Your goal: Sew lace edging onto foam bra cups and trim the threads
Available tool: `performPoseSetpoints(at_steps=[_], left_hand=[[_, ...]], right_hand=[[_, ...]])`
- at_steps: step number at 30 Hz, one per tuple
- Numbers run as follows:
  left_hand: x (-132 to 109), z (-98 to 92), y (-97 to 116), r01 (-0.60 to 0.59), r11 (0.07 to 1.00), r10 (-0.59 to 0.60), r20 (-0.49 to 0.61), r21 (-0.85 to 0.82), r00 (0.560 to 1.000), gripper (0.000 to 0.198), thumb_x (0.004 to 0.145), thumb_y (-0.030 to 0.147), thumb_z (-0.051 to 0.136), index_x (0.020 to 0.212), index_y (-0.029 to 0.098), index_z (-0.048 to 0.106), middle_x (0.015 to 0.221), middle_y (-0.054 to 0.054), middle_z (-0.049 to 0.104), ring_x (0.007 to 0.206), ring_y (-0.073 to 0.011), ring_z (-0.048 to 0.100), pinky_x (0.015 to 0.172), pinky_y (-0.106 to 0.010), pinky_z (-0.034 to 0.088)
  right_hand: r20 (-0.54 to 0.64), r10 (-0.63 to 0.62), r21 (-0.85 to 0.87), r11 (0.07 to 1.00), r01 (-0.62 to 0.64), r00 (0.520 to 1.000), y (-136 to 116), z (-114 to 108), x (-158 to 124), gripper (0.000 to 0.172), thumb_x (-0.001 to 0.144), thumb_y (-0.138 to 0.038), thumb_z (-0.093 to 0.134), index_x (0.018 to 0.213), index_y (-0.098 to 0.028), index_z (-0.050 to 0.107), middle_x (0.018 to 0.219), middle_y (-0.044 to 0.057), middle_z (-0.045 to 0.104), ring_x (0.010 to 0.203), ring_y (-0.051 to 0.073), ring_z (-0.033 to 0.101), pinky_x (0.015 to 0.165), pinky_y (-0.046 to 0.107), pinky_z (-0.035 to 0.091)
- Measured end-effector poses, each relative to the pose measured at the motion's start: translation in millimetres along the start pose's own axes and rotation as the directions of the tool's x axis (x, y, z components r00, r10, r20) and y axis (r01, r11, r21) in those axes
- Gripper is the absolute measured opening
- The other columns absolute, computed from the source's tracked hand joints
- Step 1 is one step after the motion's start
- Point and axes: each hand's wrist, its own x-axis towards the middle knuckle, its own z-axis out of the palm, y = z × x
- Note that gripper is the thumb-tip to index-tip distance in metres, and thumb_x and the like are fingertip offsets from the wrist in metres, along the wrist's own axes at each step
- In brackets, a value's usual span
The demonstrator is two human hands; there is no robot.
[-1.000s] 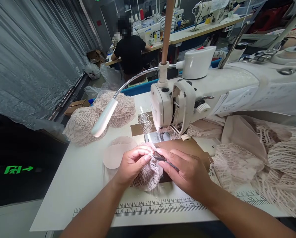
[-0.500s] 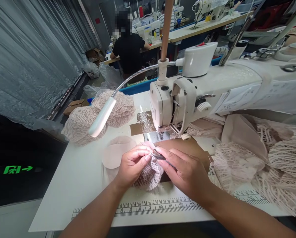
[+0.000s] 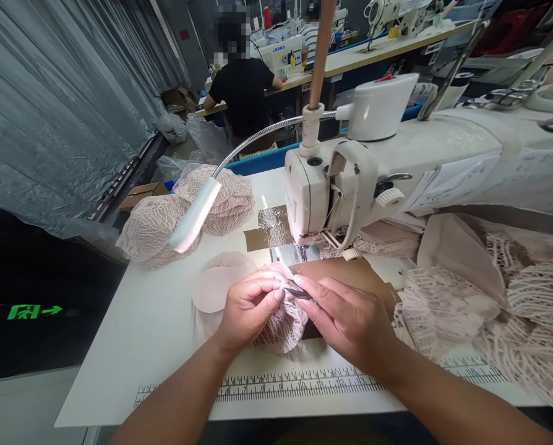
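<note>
In the head view my left hand (image 3: 249, 307) is closed, pinching the edge of a pale pink lace piece (image 3: 283, 327) between thumb and fingers. My right hand (image 3: 351, 312) is closed round small dark metal thread snips (image 3: 297, 289), whose tips touch the lace edge by my left fingertips. The lace hangs bunched below both hands, just in front of the needle plate (image 3: 288, 254) of the sewing machine (image 3: 311, 194). Left of my left hand lie flat round beige fabric pieces (image 3: 221, 281). My fingers hide part of the snips and the pinched edge.
Lace stacks (image 3: 158, 232) lie at the back left under a bendable lamp (image 3: 195, 216). More lace and mesh (image 3: 448, 303) are heaped to the right. A printed ruler (image 3: 299, 386) runs along the table's (image 3: 119, 352) front edge. A co-worker (image 3: 242, 93) sits beyond.
The view has shifted slightly, so the machine appears a little further right. Both hands keep their hold; the snips have turned slightly at the lace edge.
</note>
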Motion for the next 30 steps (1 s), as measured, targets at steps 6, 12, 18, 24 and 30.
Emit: performPoseSetpoints(at_steps=[6, 12, 18, 24, 30], left_hand=[[0.9, -0.8, 0.0, -0.039, 0.999, 0.040, 0.014, -0.016, 0.999, 0.011, 0.081, 0.017, 0.061, 0.084, 0.018, 0.071, 0.090, -0.008, 0.067, 0.092, -0.0207, 0.061, 0.089, -0.038, 0.048], [0.6, -0.5, 2.1, -0.048, 0.999, 0.048, 0.028, -0.001, 0.998, 0.011, 0.081, 0.017, 0.061, 0.083, 0.018, 0.071, 0.087, -0.008, 0.067, 0.092, -0.0216, 0.061, 0.088, -0.038, 0.048], [1.0, 0.9, 2.0, -0.091, 0.996, 0.090, 0.060, 0.017, 0.994, 0.014, 0.081, 0.014, 0.059, 0.087, 0.018, 0.072, 0.088, -0.008, 0.068, 0.089, -0.0198, 0.061, 0.084, -0.035, 0.049], [1.5, 0.4, 3.3, -0.067, 0.998, 0.066, 0.059, 0.003, 0.996, 0.014, 0.081, 0.013, 0.060, 0.086, 0.017, 0.072, 0.089, -0.008, 0.068, 0.089, -0.0196, 0.061, 0.084, -0.034, 0.050], [2.5, 2.1, 3.4, -0.004, 0.999, 0.008, 0.121, -0.033, 0.993, 0.012, 0.082, 0.018, 0.060, 0.081, 0.016, 0.072, 0.087, -0.008, 0.068, 0.085, -0.0194, 0.061, 0.082, -0.034, 0.049]], right_hand=[[0.016, 0.002, 0.054, 0.999, -0.003, 1.000, -0.4, 0.1, 0.7, 0.031, 0.085, -0.018, 0.057, 0.114, -0.012, 0.060, 0.068, 0.001, 0.060, 0.055, 0.011, 0.053, 0.052, 0.024, 0.040], [0.048, 0.019, 0.067, 0.997, -0.022, 0.999, -1.4, -0.7, -0.8, 0.034, 0.085, -0.018, 0.056, 0.118, -0.013, 0.058, 0.070, 0.001, 0.060, 0.058, 0.011, 0.053, 0.055, 0.023, 0.041], [0.010, -0.025, 0.051, 0.998, 0.024, 1.000, -2.7, 0.1, 2.2, 0.034, 0.085, -0.017, 0.057, 0.119, -0.013, 0.057, 0.071, 0.001, 0.061, 0.058, 0.010, 0.052, 0.052, 0.021, 0.039], [-0.003, -0.054, 0.007, 0.999, 0.054, 0.999, -1.0, 2.2, -0.1, 0.032, 0.084, -0.017, 0.058, 0.115, -0.012, 0.060, 0.066, 0.000, 0.058, 0.054, 0.009, 0.047, 0.051, 0.022, 0.038], [0.022, -0.149, 0.091, 0.985, 0.146, 0.989, -4.4, 3.1, -0.7, 0.034, 0.084, -0.016, 0.057, 0.119, -0.013, 0.055, 0.068, 0.000, 0.058, 0.057, 0.010, 0.048, 0.050, 0.022, 0.037]])
